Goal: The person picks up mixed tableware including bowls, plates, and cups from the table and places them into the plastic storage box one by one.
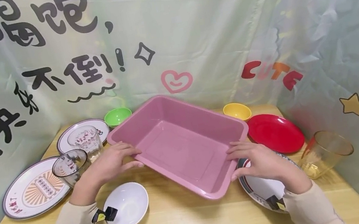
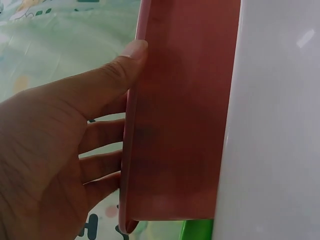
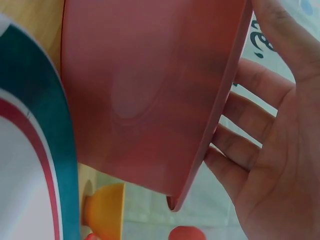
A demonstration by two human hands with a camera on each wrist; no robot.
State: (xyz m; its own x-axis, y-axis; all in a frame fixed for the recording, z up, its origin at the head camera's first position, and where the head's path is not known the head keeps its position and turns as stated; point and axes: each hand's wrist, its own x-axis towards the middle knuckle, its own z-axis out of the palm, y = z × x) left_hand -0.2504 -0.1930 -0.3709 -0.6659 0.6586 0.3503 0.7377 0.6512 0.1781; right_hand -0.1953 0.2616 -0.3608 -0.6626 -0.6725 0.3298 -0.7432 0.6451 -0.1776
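Note:
A pink rectangular basin [image 1: 184,146] stands at an angle in the middle of the table, with nothing in it. My left hand [image 1: 112,162] grips its near-left rim, fingers laid over the edge and thumb on the outer side. On the right, my right hand [image 1: 260,160] holds the rim near the right corner, fingers over the edge and thumb outside. In front of the left hand sits a white bowl [image 1: 132,204]. Partly under the right forearm lies a white plate with a dark patterned rim [image 1: 264,188]; its teal band [image 3: 60,125] fills the left of the right wrist view.
Two printed plates, a large one [image 1: 20,190] and a farther one [image 1: 65,138], lie left with a grey glass [image 1: 73,168] and a clear glass [image 1: 87,139]. A green bowl [image 1: 117,116], yellow bowl [image 1: 237,112], red plate [image 1: 273,133] and amber glass [image 1: 329,155] surround the basin. Printed curtains [image 1: 207,38] enclose the table.

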